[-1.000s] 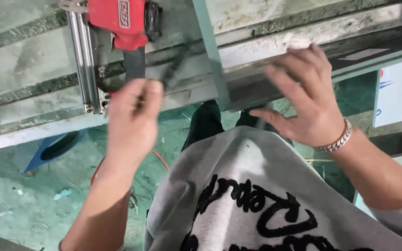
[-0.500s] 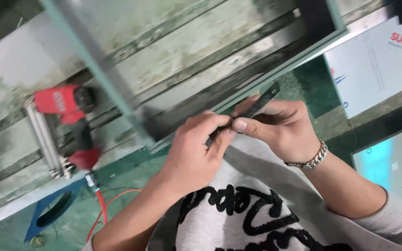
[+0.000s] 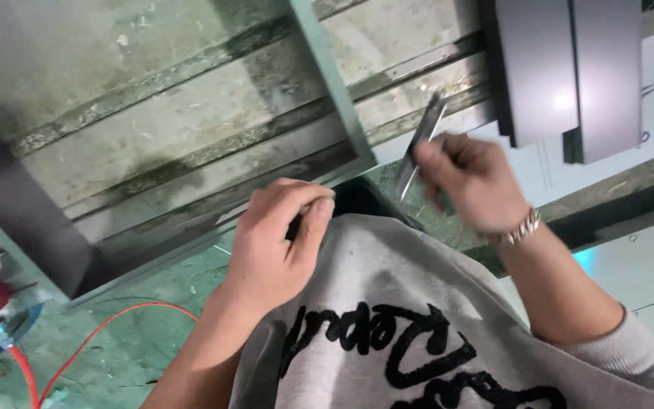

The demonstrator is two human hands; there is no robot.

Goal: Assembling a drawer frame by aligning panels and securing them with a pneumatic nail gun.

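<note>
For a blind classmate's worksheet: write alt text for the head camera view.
The right hand pinches a thin grey metal strip over a dusty grey workbench, while the left hand curls at the bench's edge. A red hose lies on the green floor.

One head-worn camera looks steeply down from close above the grey workbench, its near edge crossing mid-frame.

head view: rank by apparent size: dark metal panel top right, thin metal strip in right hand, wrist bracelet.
1. dark metal panel, largest by far
2. thin metal strip, held by the right hand
3. bracelet, smallest showing; partly hidden, so close to the strip
</note>
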